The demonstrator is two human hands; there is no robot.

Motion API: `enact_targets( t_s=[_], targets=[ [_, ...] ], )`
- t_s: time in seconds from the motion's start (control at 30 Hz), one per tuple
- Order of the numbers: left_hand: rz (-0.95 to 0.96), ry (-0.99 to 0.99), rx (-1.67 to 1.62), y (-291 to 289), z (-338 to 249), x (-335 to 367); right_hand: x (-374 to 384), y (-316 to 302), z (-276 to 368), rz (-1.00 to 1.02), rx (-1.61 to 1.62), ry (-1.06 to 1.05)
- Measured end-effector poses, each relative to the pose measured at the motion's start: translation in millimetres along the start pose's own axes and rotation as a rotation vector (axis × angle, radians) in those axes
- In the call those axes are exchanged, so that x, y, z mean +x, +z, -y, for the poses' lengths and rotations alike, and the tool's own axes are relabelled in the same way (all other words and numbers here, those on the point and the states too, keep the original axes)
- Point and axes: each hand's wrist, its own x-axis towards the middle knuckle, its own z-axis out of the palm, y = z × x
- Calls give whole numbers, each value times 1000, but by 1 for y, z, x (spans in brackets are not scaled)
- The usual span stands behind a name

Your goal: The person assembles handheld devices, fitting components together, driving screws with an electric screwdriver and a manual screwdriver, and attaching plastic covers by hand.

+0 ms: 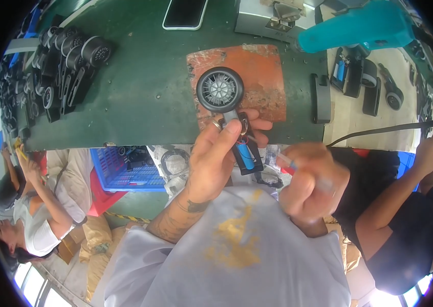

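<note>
My left hand (210, 166) is closed round the neck of a small black handheld fan (220, 90), thumb on top and fingers beneath. The fan's round grille faces up, and its handle points toward me. In the opened handle lie a blue battery cell (245, 155) and thin wires. Just right of the handle, my right hand (315, 184) is closed and smeared by motion. Something thin and pale sticks out between its fingers, too blurred to name. The fan head hangs over a worn orange mat (263, 77) on the green table.
Black fan parts (68, 66) are heaped at the left. A phone (186, 13), a metal box (274, 19) and a teal power tool (357, 28) lie at the back. More parts and a black cable (395, 129) are at right. Co-workers (401, 220) flank me; a blue crate (129, 180) sits below.
</note>
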Motion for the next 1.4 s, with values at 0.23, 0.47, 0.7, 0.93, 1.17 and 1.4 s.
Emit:
enact_targets(
  t_s=[0.23,0.47,0.7,0.93,1.17,1.4],
  targets=[
    [-9,-1,-27,3,-1,-1,3,-2,6,21,-122,-67],
    [2,2,-42,1,0,0,-7,6,-5,-35,-78,-33],
    [-4,19,-4,1,0,-1,-5,6,1,46,-85,-28],
    [2,6,-26,2,-1,0,1,16,2,117,-266,-284],
    [-56,24,-38,6,0,-2,-10,-19,-8,-49,-375,-58],
    [-57,11,-46,4,0,-2,-13,-23,-44,188,-688,128]
  ],
)
